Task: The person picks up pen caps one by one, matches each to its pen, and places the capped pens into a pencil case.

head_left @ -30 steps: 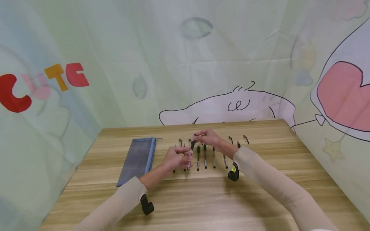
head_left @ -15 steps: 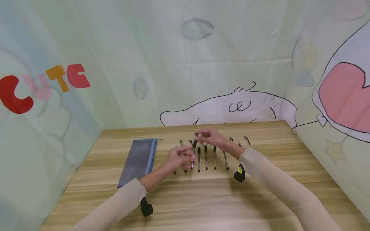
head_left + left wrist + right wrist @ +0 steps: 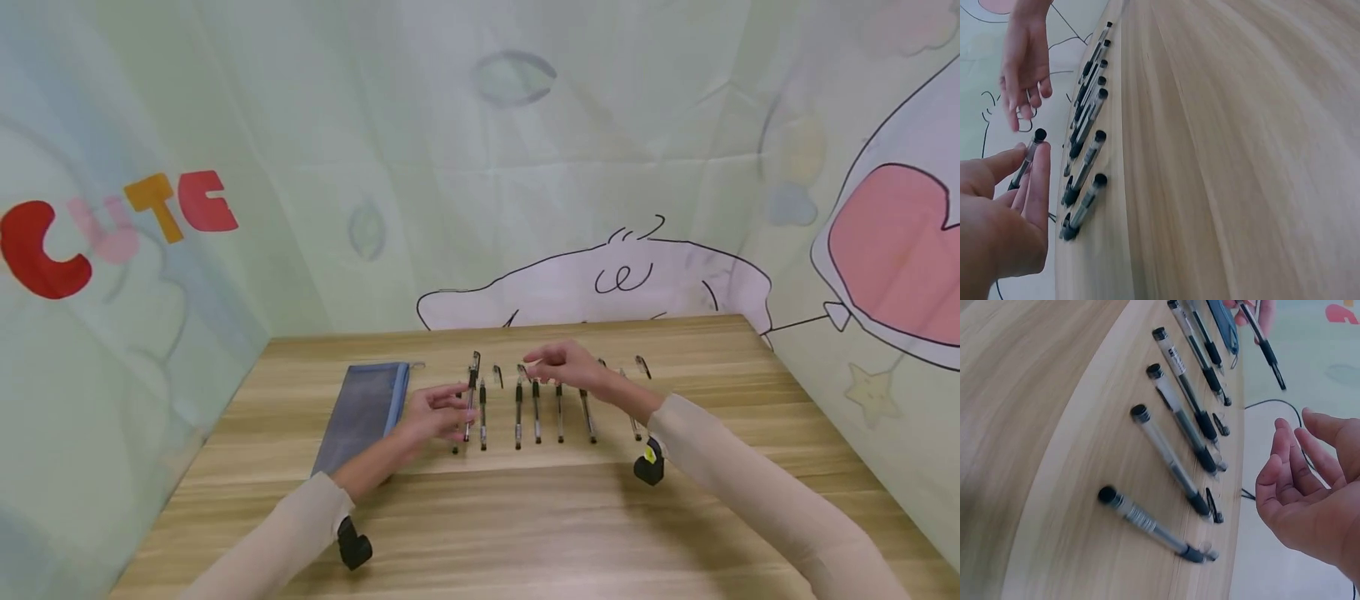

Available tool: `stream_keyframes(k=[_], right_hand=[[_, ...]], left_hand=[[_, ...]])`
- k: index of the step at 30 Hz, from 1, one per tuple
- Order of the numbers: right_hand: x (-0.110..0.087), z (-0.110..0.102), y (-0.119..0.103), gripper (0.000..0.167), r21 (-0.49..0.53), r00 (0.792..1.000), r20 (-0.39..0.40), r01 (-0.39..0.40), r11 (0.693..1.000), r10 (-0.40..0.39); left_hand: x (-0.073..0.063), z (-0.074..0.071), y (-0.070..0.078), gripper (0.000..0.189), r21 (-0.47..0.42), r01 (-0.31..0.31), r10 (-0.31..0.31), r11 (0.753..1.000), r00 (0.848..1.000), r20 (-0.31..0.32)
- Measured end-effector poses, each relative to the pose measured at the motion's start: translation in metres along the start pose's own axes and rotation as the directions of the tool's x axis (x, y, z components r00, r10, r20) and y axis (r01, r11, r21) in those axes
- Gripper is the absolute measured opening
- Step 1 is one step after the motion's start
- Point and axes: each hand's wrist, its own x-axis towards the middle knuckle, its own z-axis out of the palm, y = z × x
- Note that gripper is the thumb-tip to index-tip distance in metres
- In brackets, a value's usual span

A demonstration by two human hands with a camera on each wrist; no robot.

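Observation:
My left hand point(image 3: 437, 414) pinches a clear-barrelled black pen point(image 3: 1027, 161) between thumb and fingers, raised above the table at the left of the row. In the head view, the held pen's black-gripped end points away from me with its cap on. My right hand point(image 3: 567, 365) holds nothing; its fingers are loosely bent over the far ends of the middle pens. More pens of the same kind point(image 3: 1184, 387) lie side by side beneath both hands, and loose caps point(image 3: 1213, 503) lie by the tips of several.
A blue mesh zip pouch point(image 3: 358, 417) lies left of the pens, partly behind the left forearm. Another loose cap point(image 3: 642, 367) lies at the far right of the row. The wooden table point(image 3: 525, 525) meets a printed cloth backdrop point(image 3: 375, 167) at its far edge.
Both hands were at the pen, the right at its capped end. The right hand has let go and moved right; the left has carried the pen left.

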Motion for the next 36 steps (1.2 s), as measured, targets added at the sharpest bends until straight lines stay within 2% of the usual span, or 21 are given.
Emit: stream_keyframes(k=[5,9,14,19,28,32,36], right_hand=[[-0.01,-0.003,0.008,0.038,0.024,0.999,0.026,-0.032,0.999,0.031],[-0.014,-0.006,0.01,0.042,0.025,0.997,0.045,-0.059,0.998,0.058],[-0.019,-0.016,0.012,0.042,0.013,0.997,0.023,-0.069,0.998,0.068],[-0.021,-0.023,0.016,0.043,0.017,0.998,0.026,-0.05,0.999,0.05],[-0.025,-0.025,0.021,0.04,0.038,0.998,0.022,-0.063,0.997,0.062],[-0.027,-0.025,0.022,0.04,0.046,0.997,0.022,-0.078,0.996,0.077],[-0.029,-0.026,0.024,0.04,0.05,0.996,0.024,-0.084,0.995,0.083]], left_hand=[[-0.014,-0.021,-0.007,0.061,0.053,-0.006,0.005,0.999,1.0,0.021],[-0.024,-0.039,-0.01,0.059,0.102,0.017,-0.013,0.995,0.999,-0.035],[-0.025,-0.052,-0.01,0.058,0.12,0.043,-0.034,0.992,0.996,-0.079],[-0.021,-0.052,-0.01,0.057,0.16,0.077,-0.066,0.984,0.995,-0.076],[-0.017,-0.044,-0.007,0.055,0.259,0.154,-0.108,0.954,0.977,-0.183],[-0.015,-0.04,-0.006,0.057,0.316,0.159,-0.103,0.935,0.977,-0.186],[-0.013,-0.04,-0.007,0.059,0.399,0.141,-0.082,0.906,0.984,-0.161]])
